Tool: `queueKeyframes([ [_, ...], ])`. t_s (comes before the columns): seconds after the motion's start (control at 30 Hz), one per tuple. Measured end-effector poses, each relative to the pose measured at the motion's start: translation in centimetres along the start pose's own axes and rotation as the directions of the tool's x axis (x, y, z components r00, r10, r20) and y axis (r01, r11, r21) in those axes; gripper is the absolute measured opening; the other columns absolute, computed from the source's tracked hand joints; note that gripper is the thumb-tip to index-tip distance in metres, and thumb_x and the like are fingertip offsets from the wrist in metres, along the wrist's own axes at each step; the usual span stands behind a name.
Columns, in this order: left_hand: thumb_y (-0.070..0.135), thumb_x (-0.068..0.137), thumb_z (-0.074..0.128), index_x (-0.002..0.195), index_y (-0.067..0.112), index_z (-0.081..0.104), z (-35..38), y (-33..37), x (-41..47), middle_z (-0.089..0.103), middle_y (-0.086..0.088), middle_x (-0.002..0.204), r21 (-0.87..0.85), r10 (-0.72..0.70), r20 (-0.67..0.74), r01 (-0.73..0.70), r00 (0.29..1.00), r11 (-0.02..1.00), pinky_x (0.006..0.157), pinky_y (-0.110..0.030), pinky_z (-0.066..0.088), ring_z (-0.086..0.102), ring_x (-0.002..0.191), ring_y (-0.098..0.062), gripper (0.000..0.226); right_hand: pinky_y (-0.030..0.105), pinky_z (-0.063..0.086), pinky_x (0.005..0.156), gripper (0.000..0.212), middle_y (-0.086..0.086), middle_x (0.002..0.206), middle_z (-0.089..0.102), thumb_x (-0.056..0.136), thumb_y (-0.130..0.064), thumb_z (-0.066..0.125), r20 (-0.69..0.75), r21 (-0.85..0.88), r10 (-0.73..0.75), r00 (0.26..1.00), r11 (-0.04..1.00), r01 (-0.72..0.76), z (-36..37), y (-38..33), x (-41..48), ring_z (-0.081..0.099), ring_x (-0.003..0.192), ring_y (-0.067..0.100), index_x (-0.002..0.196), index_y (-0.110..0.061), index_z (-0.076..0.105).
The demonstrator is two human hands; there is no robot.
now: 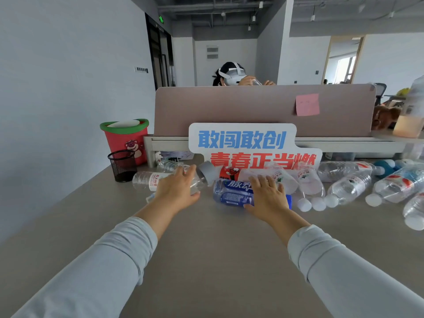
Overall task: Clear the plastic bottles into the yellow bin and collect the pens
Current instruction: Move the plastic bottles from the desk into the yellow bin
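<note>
My left hand (177, 188) curls round a clear plastic bottle (200, 180) with a wide grey cap, lying on the table (206, 249). My right hand (268, 195) lies over a blue-labelled bottle (231, 195), fingers across its top and thumb on its near side. Behind it lies a red-labelled bottle (229, 173). Another clear bottle (148, 180) lies left of my left hand. Several more clear bottles (348, 187) with white caps lie scattered to the right. A black mesh pen holder (122, 165) stands at the back left. No yellow bin is in view.
A red bin with a green rim (125, 138) stands behind the pen holder. A white sign with blue and red characters (243, 138) leans on the pink desk divider (252, 106). A person with a headset sits behind the divider. The wall runs along the table's left side.
</note>
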State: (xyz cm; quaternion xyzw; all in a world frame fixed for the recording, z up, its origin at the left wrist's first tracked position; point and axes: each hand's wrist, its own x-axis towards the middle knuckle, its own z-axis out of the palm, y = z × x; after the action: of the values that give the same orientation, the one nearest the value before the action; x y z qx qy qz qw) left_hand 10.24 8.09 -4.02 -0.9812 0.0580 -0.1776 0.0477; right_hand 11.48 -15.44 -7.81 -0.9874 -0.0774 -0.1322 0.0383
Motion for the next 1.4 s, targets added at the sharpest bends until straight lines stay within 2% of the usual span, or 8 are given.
queueKeyframes([
  [0.1, 0.048, 0.089, 0.051, 0.143, 0.019, 0.018, 0.2, 0.6, 0.0, 0.041, -0.012, 0.133, -0.007, 0.009, -0.003, -0.009, 1.000, 1.000, 0.069, -0.034, 0.047, 0.061, 0.100, -0.028, 0.069, 0.051, 0.021, 0.114, 0.084, 0.008, 0.144, 0.034, 0.078, -0.049, 0.067, 0.044, -0.033, 0.023, 0.999, 0.999, -0.022, 0.7, 0.4, -0.3, 0.029, 0.136, 0.031, 0.142, -0.020, 0.021],
  [0.17, 0.047, 0.090, 0.051, 0.143, 0.018, 0.018, 0.4, 0.4, -0.5, 0.042, -0.012, 0.133, -0.007, 0.004, -0.009, -0.004, 1.000, 1.000, 0.069, -0.034, 0.047, 0.061, 0.100, -0.029, 0.069, 0.046, 0.028, 0.112, 0.082, 0.010, 0.140, 0.037, 0.078, -0.049, 0.068, 0.020, -0.059, 0.009, 1.000, 0.998, -0.008, 0.7, 0.2, -0.5, 0.036, 0.131, 0.031, 0.140, -0.018, 0.024],
  [0.33, 0.048, 0.089, 0.052, 0.143, 0.017, 0.019, 0.2, -1.5, -1.9, 0.045, -0.012, 0.132, -0.020, -0.051, 0.002, 0.051, 0.999, 0.999, 0.070, -0.035, 0.048, 0.060, 0.105, -0.029, 0.070, 0.039, 0.050, 0.092, 0.083, 0.011, 0.133, 0.039, 0.076, -0.053, 0.066, 0.009, 0.029, -0.017, 1.000, 0.999, 0.017, -0.1, -2.0, -1.2, 0.049, 0.119, 0.029, 0.139, -0.018, 0.024],
  [0.47, 0.047, 0.088, 0.056, 0.144, 0.016, 0.019, -1.2, -4.2, -3.6, 0.043, -0.013, 0.134, -0.046, -0.140, -0.021, 0.139, 0.990, 0.989, 0.081, -0.041, 0.049, 0.053, 0.115, -0.032, 0.074, 0.038, 0.051, 0.088, 0.082, 0.007, 0.133, 0.043, 0.078, -0.055, 0.063, -0.091, 0.067, -0.098, 0.991, 0.992, 0.104, -1.2, -5.4, -0.9, 0.052, 0.116, 0.026, 0.140, -0.017, 0.025],
  [0.7, 0.049, 0.090, 0.051, 0.143, 0.016, 0.020, -3.5, -14.4, -9.2, 0.046, -0.011, 0.126, 0.034, -0.335, -0.059, 0.337, 0.940, 0.941, 0.073, -0.037, 0.048, 0.059, 0.102, -0.031, 0.070, 0.036, 0.052, 0.079, 0.077, 0.007, 0.134, 0.044, 0.079, -0.056, 0.059, -0.111, 0.123, -0.292, 0.950, 0.945, 0.304, -1.4, -16.5, 0.5, 0.054, 0.113, 0.026, 0.137, -0.017, 0.028],
  [0.87, 0.046, 0.089, 0.054, 0.139, 0.017, 0.026, -4.6, -23.9, -16.1, 0.046, -0.009, 0.124, -0.007, -0.564, -0.061, 0.565, 0.823, 0.825, 0.077, -0.038, 0.046, 0.057, 0.104, -0.033, 0.064, 0.037, 0.049, 0.078, 0.073, 0.007, 0.128, 0.046, 0.081, -0.055, 0.058, -0.113, 0.190, -0.467, 0.877, 0.856, 0.481, -0.8, -27.9, 0.3, 0.055, 0.109, 0.027, 0.137, -0.016, 0.030],
  [1.03, 0.045, 0.089, 0.055, 0.136, 0.015, 0.028, -5.9, -32.1, -24.3, 0.045, -0.009, 0.125, 0.056, -0.731, -0.076, 0.735, 0.678, 0.676, 0.080, -0.038, 0.045, 0.057, 0.107, -0.034, 0.062, 0.034, 0.046, 0.075, 0.069, 0.006, 0.126, 0.048, 0.082, -0.056, 0.056, -0.123, 0.258, -0.649, 0.751, 0.709, 0.656, 0.1, -40.3, -1.2, 0.055, 0.107, 0.027, 0.135, -0.020, 0.031],
  [1.4, 0.050, 0.089, 0.055, 0.138, 0.015, 0.026, -3.9, -42.6, -38.9, 0.048, -0.010, 0.125, 0.202, -0.911, -0.046, 0.897, 0.409, 0.393, 0.075, -0.035, 0.049, 0.060, 0.106, -0.029, 0.067, 0.039, 0.048, 0.083, 0.074, 0.009, 0.129, 0.046, 0.083, -0.059, 0.056, -0.139, 0.280, -0.876, 0.461, 0.412, 0.867, 3.2, -60.8, -5.0, 0.053, 0.110, 0.028, 0.139, -0.019, 0.029],
])
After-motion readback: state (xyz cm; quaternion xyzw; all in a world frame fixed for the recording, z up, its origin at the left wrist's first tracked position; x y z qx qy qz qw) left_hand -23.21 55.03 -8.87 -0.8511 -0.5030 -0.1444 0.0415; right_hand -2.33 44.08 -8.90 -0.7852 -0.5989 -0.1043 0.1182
